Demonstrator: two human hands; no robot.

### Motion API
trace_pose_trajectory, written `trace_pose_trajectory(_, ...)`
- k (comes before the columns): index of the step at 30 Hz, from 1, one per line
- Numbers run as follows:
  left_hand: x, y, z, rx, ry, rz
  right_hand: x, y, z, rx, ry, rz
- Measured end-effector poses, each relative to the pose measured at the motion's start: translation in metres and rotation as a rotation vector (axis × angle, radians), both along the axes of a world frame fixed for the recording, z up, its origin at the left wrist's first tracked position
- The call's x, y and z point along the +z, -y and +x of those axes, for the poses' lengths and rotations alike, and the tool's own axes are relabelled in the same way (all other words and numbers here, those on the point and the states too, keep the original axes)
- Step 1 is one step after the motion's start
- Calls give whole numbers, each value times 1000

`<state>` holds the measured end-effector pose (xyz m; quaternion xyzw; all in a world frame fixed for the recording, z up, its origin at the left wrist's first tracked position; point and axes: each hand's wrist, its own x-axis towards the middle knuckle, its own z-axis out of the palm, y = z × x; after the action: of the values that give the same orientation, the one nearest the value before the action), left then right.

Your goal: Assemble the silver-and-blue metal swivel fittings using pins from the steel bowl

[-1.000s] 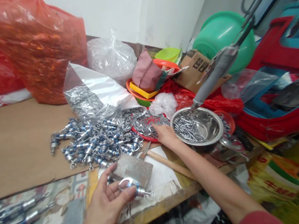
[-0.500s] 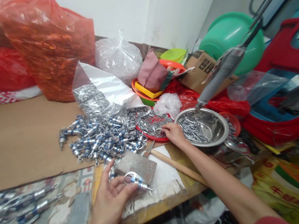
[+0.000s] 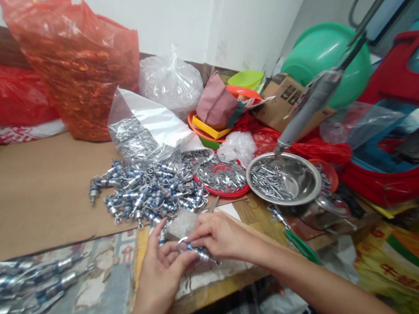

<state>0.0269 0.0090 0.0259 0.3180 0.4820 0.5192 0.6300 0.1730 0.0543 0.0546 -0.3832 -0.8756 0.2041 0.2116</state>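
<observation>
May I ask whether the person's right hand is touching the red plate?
No, the right hand is at the blue-and-silver piece beside the left hand, apart from the red plate.

Left fingers holding a metal fitting, right fingers pinched at its ring, piled fittings beyond

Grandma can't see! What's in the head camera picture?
A left hand holds a blue-silver metal piece above a table, right hand against it. Beyond lie a heap of similar pieces, a red dish of metal bits and a steel bowl.
</observation>
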Motion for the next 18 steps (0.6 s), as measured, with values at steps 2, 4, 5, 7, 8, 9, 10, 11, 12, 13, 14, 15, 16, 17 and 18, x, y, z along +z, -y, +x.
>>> trace_pose_trajectory(2, 0, 0, -1, -6, 5, -3, -7, -2, -3, -42, -36, -11)
trace_pose_trajectory(4, 0, 0, -1, -6, 12, 2, -12, -2, -6, -90, -89, -41)
trace_pose_trajectory(5, 0, -1, 0, -4, 14, 6, -14, -2, -7, -115, -122, -60)
trace_pose_trajectory(7, -1, -1, 0, 3, 15, 9, -15, 0, -7, -142, -192, -102)
trace_pose_trajectory(8, -2, -1, 0, 8, 13, 8, -14, 2, -5, -157, -240, -108)
trace_pose_trajectory(9, -2, -1, 1, 12, 9, 7, -14, 4, 0, -184, -295, -96)
trace_pose_trajectory(10, -3, 0, 1, 13, 5, 7, -14, 6, 6, -233, -348, -62)
trace_pose_trajectory(11, -3, 0, 1, 12, 1, 5, -15, 8, 15, -307, -378, -13)
trace_pose_trajectory(12, -3, 0, 1, 9, -3, 4, -16, 10, 26, -395, -366, 43)
trace_pose_trajectory(13, -2, 0, 1, 7, -6, 3, -20, 12, 38, -479, -300, 92)
trace_pose_trajectory(14, -2, 0, 1, 6, -8, 2, -24, 14, 51, -539, -182, 119)
trace_pose_trajectory(15, -2, 0, 1, 6, -8, -1, -30, 16, 63, -569, -31, 120)
trace_pose_trajectory(16, -2, 0, 1, 9, -8, -2, -35, 18, 73, -577, 117, 102)
trace_pose_trajectory(17, -2, 0, 1, 14, -9, -3, -40, 20, 82, -573, 238, 75)
trace_pose_trajectory(18, -2, -1, 1, 20, -10, -1, -43, 22, 87, -567, 314, 49)
